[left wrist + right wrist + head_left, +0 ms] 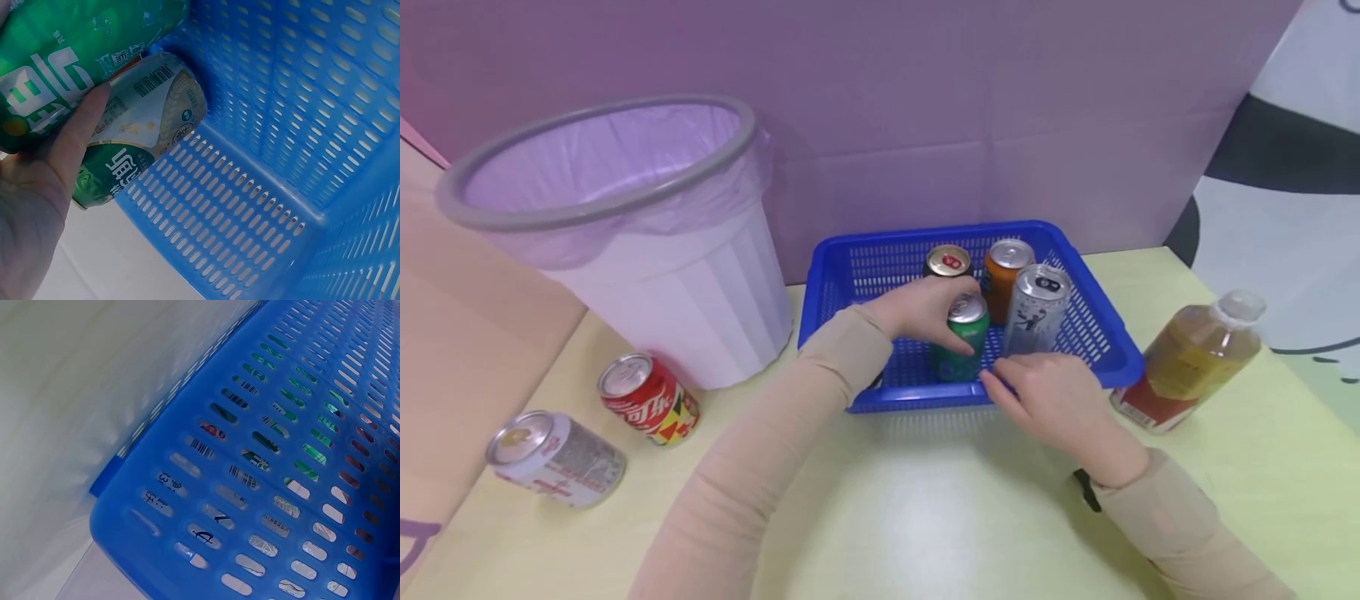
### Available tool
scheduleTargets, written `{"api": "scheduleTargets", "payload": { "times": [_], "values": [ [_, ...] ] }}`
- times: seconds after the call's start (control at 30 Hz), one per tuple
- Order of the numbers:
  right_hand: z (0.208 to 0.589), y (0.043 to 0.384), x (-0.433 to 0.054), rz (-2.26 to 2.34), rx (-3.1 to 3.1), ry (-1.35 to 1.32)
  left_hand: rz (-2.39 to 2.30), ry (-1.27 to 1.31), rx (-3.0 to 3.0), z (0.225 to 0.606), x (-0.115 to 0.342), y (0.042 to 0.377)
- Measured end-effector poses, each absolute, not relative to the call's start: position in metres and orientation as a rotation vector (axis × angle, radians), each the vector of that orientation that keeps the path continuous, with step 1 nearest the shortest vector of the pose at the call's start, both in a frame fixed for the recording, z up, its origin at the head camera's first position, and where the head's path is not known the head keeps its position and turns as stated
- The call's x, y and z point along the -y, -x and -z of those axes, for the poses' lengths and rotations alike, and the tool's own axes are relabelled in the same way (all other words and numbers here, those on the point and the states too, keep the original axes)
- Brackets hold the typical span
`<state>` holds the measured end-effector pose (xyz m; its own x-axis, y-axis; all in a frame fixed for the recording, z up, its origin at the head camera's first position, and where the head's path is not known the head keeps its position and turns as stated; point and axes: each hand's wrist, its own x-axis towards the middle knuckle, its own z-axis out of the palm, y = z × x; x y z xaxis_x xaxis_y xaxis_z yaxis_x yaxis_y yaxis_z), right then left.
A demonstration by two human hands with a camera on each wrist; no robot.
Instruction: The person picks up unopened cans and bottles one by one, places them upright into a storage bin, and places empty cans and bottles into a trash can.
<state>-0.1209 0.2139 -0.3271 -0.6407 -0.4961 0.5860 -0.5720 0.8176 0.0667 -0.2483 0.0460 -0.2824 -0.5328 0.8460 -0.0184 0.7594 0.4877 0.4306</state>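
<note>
In the head view my left hand (928, 312) grips a green soda can (964, 342) inside the blue plastic basket (917, 398). The left wrist view shows the thumb across this green can (69, 59), beside a white, beige and green can (147, 112). My right hand (1060, 408) holds the basket's front rim, thumb outside; the lower fingers are hidden. Also standing in the basket are a dark can with a gold top (948, 261), an orange can (1002, 279) and a taller silver can (1036, 312). The right wrist view shows the perforated basket wall (250, 487), without the hand.
A white trash bin (692, 283) with a grey rim and purple liner stands left of the basket. A red cola can (651, 400) and a pale can (561, 462) are left on the table (887, 517). A bottle of amber liquid (1195, 358) stands right of the basket.
</note>
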Motion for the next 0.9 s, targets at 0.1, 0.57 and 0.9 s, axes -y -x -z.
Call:
{"api": "scheduleTargets", "payload": {
  "times": [0.1, 0.57, 0.9],
  "values": [
    [0.326, 0.121, -0.213, -0.164, 2.387, -0.789, -0.569, -1.365, -2.495, 0.282, -0.045, 0.247],
    [0.327, 0.121, -0.214, -0.143, 2.401, -0.772, -0.525, -1.312, -2.453, 0.275, -0.046, 0.246],
    [0.326, 0.123, -0.214, -0.158, 2.383, -0.786, -0.376, -1.316, -2.517, 0.255, -0.042, 0.245]
  ]
}}
